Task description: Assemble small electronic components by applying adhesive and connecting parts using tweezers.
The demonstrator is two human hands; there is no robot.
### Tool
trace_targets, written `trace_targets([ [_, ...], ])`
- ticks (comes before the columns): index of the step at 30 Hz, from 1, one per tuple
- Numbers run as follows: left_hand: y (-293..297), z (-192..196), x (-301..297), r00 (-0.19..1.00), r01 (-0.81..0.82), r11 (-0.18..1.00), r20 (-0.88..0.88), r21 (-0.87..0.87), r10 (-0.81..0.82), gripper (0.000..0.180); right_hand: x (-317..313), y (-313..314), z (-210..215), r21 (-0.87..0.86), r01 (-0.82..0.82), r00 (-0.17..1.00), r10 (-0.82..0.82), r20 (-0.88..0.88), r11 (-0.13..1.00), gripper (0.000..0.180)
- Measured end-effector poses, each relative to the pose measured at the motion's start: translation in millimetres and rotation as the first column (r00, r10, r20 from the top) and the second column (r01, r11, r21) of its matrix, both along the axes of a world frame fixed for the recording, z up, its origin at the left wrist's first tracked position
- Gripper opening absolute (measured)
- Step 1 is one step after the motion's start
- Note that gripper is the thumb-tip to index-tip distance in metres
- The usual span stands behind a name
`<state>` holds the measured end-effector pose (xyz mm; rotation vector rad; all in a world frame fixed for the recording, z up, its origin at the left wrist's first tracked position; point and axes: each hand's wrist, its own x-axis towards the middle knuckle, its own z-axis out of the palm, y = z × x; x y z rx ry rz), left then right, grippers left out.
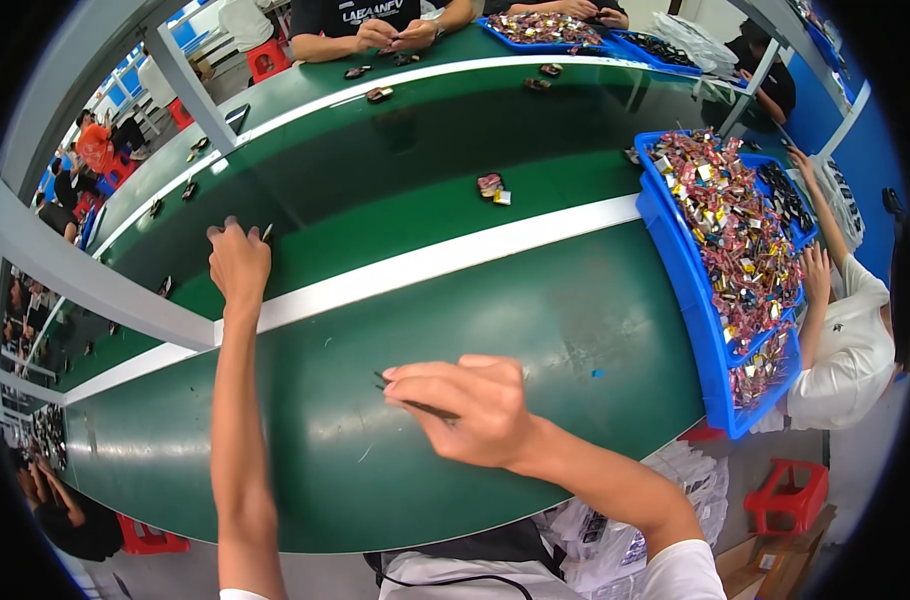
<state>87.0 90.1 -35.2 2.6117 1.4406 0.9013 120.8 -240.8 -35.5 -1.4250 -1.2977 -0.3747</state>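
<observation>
My left hand (240,262) reaches out over the green conveyor belt (375,225), its fingers curled closed. A small pale tip shows beside its knuckles, but what the fingers hold is hidden. Over the green worktable (335,350), my right hand (470,410) is closed around dark tweezers (420,406), whose thin points stick out to the left. A small electronic part with red wires and a white-and-yellow block (494,189) lies on the belt, to the right of my left hand and apart from it.
Blue trays (682,305) heaped with small wired parts stand at the right table edge, beside a co-worker (843,340). A white rail (425,254) divides table from belt. Grey posts (95,270) rise at left. Other people sit across the belt. A red stool (787,497) stands lower right.
</observation>
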Motion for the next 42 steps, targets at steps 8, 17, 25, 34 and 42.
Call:
trace_targets([
  [8,-97.0,0.7,154.2,0.635,0.772,0.593,0.319,-0.228,-0.704,0.035,0.0,0.2,-2.8,-0.052,-0.059,0.998,0.058,-0.014,0.997,0.023],
  [17,-153.1,-2.7,174.0,0.666,0.745,0.663,0.130,-0.070,-0.734,0.017,-3.8,1.3,-7.3,-0.046,-0.076,0.997,0.077,0.015,0.996,0.026],
  [25,-129.2,-6.6,157.4,0.791,0.611,0.536,0.483,-0.583,-0.376,0.007,-7.7,0.5,10.9,-0.072,-0.071,0.996,0.075,0.052,0.995,0.019],
  [34,-140.3,12.8,122.3,0.689,0.725,0.163,0.711,-0.670,-0.143,0.012,-8.1,1.4,6.7,-0.134,-0.070,0.996,0.078,0.052,0.989,0.021],
  [42,-136.5,14.5,20.9,0.625,0.777,0.077,0.749,-0.625,-0.220,0.017,-7.0,-0.8,9.3,-0.119,-0.088,0.993,0.097,0.071,0.989,0.024],
])
